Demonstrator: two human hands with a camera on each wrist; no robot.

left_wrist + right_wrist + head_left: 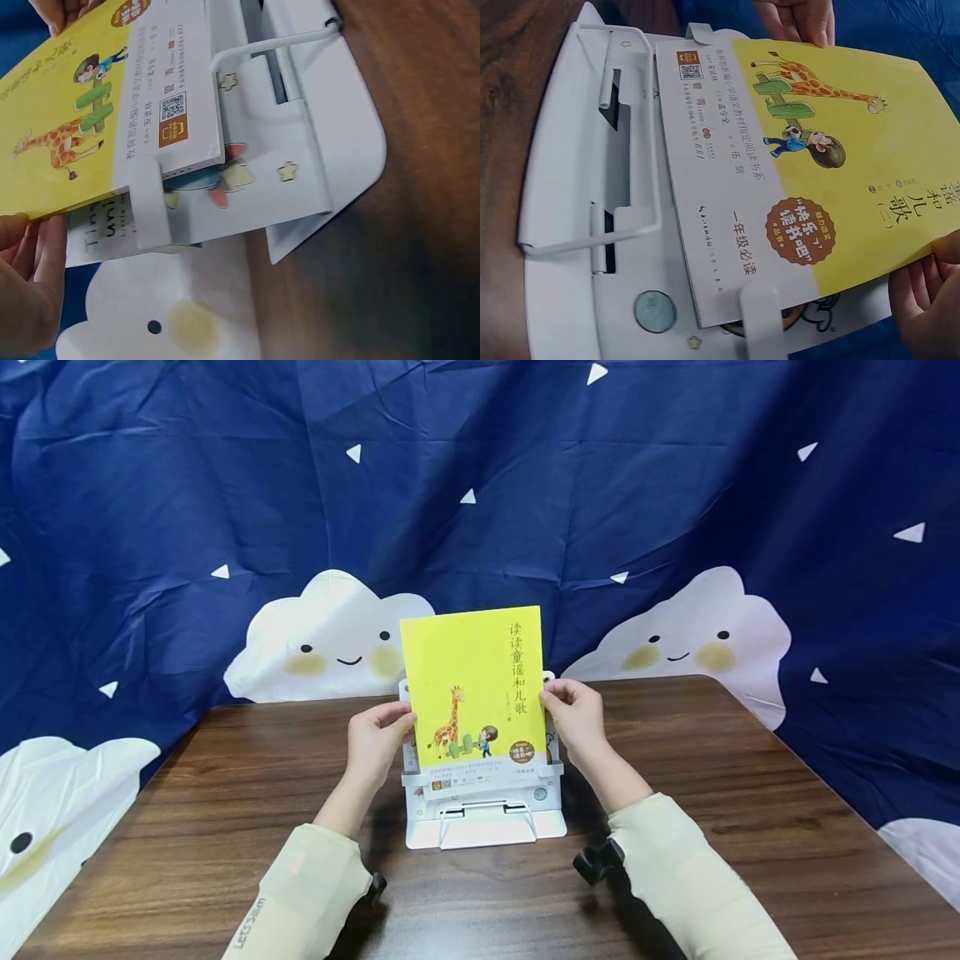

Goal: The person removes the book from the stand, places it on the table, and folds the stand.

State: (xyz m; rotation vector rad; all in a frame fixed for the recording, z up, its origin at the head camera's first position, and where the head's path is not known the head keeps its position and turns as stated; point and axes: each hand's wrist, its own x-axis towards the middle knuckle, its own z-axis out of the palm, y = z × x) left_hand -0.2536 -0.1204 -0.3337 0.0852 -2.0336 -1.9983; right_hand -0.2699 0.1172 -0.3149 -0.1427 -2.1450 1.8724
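Observation:
A yellow picture book with a giraffe and a child on its cover stands tilted against a white book stand. My left hand pinches the book's left edge between thumb and fingers. On the opposite edge, my right hand grips it with the thumb in front. The book's white lower part lies close to the stand's side clips, and one clip overlaps its corner in the right wrist view. Behind the book, the stand's printed back plate is partly hidden.
The stand rests on a dark wooden table. Behind the table hangs a blue cloth with white clouds and triangles. Black wrist straps sit at the ends of both light sleeves. A wire support juts from the stand's front.

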